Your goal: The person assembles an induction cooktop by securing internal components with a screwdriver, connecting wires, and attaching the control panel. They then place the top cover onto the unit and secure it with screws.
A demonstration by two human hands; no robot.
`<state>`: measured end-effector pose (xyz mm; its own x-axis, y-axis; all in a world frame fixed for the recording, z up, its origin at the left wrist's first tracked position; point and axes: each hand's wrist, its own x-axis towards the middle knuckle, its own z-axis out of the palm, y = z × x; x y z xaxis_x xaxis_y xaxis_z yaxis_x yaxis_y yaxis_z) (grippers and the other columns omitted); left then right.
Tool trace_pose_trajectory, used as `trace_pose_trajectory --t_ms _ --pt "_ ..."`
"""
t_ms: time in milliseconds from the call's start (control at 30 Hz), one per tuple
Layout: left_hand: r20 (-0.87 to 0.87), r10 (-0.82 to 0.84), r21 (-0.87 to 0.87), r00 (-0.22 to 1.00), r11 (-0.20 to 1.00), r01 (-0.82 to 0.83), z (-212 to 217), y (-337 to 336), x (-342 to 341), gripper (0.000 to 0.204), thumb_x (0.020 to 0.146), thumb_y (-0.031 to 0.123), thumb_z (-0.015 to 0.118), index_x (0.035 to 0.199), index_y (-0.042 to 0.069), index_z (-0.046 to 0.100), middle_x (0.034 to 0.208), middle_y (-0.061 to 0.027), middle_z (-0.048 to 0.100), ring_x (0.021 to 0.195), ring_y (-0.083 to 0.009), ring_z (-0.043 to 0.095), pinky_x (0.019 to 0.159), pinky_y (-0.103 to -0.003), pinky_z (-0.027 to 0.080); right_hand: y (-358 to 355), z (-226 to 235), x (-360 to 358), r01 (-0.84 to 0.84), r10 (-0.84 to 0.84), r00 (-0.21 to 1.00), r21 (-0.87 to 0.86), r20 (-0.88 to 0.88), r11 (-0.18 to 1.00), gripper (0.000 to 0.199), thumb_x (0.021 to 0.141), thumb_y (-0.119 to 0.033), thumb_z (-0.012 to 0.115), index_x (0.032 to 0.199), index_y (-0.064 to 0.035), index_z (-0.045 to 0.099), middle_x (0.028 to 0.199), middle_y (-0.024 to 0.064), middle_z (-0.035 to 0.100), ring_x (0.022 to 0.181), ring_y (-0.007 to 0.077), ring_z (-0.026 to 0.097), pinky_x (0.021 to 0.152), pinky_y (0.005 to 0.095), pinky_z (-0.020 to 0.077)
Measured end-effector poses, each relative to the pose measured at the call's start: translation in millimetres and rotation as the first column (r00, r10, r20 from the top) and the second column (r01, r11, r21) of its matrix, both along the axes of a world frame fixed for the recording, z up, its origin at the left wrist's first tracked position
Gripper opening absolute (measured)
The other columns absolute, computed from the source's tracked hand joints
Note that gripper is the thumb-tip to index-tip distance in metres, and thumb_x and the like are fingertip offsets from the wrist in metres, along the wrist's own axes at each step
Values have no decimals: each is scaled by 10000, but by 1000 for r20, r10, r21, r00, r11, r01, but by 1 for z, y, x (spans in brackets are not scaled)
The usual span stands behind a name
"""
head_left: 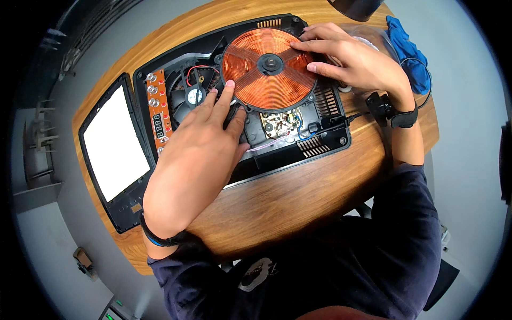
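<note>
A round copper induction coil with a dark centre lies over the opened black housing of an induction cooker. My left hand reaches in at the coil's lower left, fingers stretched, one fingertip at the rim; its thumb side hides part of the housing. Over the coil's right side, my right hand spreads its fingers, index finger and thumb touching the edge, other fingertips beyond the far rim. Beside my left hand are a black fan and an orange circuit board with a digit display.
A black-framed cover with a white panel lies left on the wooden table. Below the coil shows a power circuit board. A blue cloth, a clear plastic container and a dark cylindrical object stand at the far right.
</note>
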<state>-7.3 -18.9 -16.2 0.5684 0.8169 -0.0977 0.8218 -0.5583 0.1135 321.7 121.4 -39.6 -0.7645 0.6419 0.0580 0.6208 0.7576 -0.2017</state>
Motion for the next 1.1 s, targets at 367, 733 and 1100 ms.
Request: trace_pose_trajectory --t_ms 367,733,1100 --pt "-21 -13 -38 1000 999 12 -2 -2 6 601 1040 300 766 1516 -44 639 1746 -283 426 1532 -420 535 1246 -472 475 -1 2 -1 24 -25 1000 -57 -13 998 462 1082 -321 742 1487 -99 733 1561 161 630 1435 358 614 1195 433 519" --pt "-15 -24 -16 1000 1000 24 -2 -4 8 602 1057 283 747 1514 -88 624 1726 -334 432 1523 -441 543 1264 -465 456 42 6 78 365 -366 929 -40 -58 930 148 985 -46 696 1125 -8 727 1065 155 786 1011 354 762 903 442 605" --pt "-28 0 -3 1000 1000 0 -4 -7 12 638 1018 283 794 1528 -59 623 1766 -313 378 1517 -434 552 1254 -469 473 43 4 90 540 -420 810 -240 410 807 376 766 -54 960 1063 -12 734 983 109 827 914 287 779 799 407 600"
